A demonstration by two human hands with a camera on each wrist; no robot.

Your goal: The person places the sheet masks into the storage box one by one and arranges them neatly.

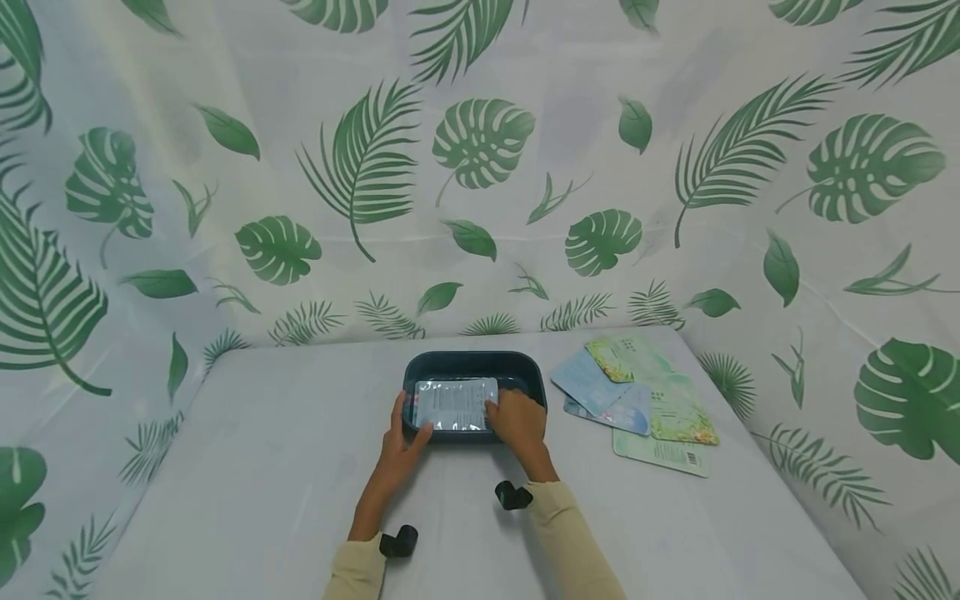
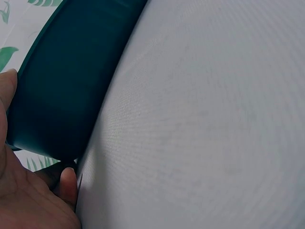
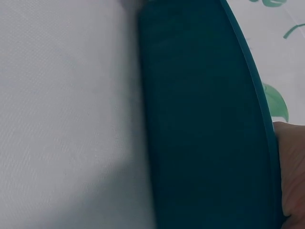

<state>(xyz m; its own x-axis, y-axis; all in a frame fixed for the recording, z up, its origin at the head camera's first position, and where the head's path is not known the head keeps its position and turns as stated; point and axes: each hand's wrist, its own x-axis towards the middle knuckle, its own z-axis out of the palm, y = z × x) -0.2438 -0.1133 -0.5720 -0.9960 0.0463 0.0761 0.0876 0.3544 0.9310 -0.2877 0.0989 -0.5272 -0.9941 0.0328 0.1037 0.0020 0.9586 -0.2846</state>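
Note:
A dark teal plastic basin (image 1: 525, 364) stands on the white-covered table. Inside it lies a shiny pale sheet mask packet (image 1: 452, 403) with fine print on its upper face. My left hand (image 1: 401, 450) grips the basin's near left corner, its thumb at the rim and its fingers along the outer side. In the left wrist view the thumb (image 2: 7, 88) overlaps the basin's edge. Reaching over the near right rim, my right hand (image 1: 520, 419) pinches the packet's right end, thumb on top; its other fingers are hidden. The right wrist view shows mostly the basin's outer wall (image 3: 205, 119).
To the right of the basin several flat packets overlap on the table, among them a blue one (image 1: 591, 379) and a green one (image 1: 681, 407). A leaf-printed curtain (image 1: 480, 275) hangs behind and along both sides of the table (image 1: 285, 467).

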